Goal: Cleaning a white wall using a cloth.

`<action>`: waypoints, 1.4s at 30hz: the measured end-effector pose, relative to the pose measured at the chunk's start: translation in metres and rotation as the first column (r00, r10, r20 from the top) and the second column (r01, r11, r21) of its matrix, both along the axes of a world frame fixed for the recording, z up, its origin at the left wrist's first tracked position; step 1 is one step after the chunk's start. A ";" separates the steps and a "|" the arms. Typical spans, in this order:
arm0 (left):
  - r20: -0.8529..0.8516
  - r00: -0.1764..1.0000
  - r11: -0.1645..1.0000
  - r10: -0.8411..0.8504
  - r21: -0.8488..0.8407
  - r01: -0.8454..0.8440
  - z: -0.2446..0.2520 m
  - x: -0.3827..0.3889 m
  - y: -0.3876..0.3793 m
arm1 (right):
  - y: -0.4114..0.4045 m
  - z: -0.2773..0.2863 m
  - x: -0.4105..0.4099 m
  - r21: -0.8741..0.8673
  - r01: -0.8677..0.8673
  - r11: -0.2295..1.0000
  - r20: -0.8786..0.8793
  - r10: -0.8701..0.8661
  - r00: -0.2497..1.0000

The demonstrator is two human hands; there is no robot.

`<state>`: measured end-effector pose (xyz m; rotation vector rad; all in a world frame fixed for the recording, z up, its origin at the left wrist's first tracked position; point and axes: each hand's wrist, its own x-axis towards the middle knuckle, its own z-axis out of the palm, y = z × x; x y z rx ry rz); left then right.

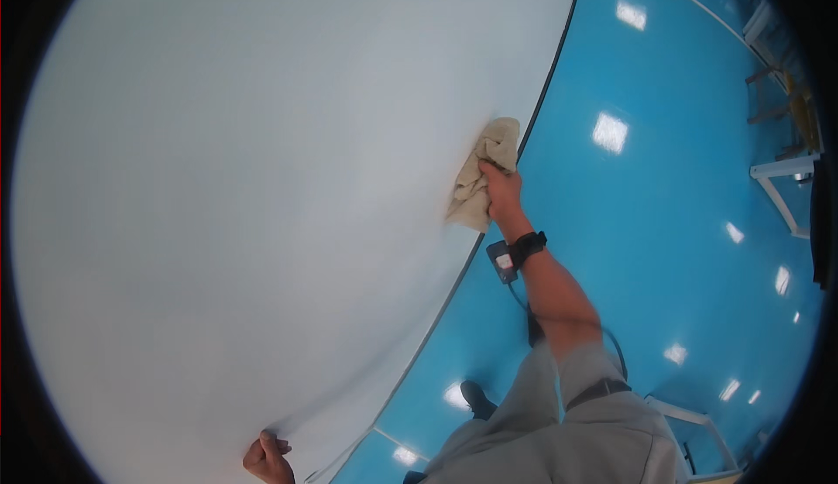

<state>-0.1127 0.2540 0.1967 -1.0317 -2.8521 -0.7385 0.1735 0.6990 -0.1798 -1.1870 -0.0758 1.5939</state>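
A crumpled beige cloth (483, 173) lies against a broad white tabletop (262, 189), close to its dark edge. My right hand (503, 191) grips the cloth, thumb on top, with the forearm reaching in over the blue floor. Some of the right fingers are hidden by the cloth and the hand itself. A black strap (528, 246) with a small dark device (502, 261) is around my right wrist. At the lower left, my left hand (267, 459) is at the white surface with its fingers curled in; nothing shows in it.
A dark cable (615, 346) runs from the wrist device past my right forearm. The glossy blue floor (655, 222) bears a thin white line. White-framed furniture (779, 173) and a stool (769, 98) stand at the right. Another white frame (694, 412) is beside my legs.
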 end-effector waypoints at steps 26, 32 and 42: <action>0.122 0.900 0.878 -0.418 0.309 0.366 -0.126 0.098 0.030 | -0.157 0.290 -0.017 0.842 -0.529 0.112 0.506 -0.507 0.698; 0.088 0.883 0.846 -0.461 0.344 0.407 -0.122 0.076 0.017 | -0.245 0.275 -0.061 0.637 -0.750 -0.178 0.593 -0.509 0.624; 0.218 0.900 0.871 -0.377 0.413 0.265 -0.127 0.075 0.023 | -0.239 0.232 -0.043 0.537 -0.843 -0.023 0.718 -0.512 0.472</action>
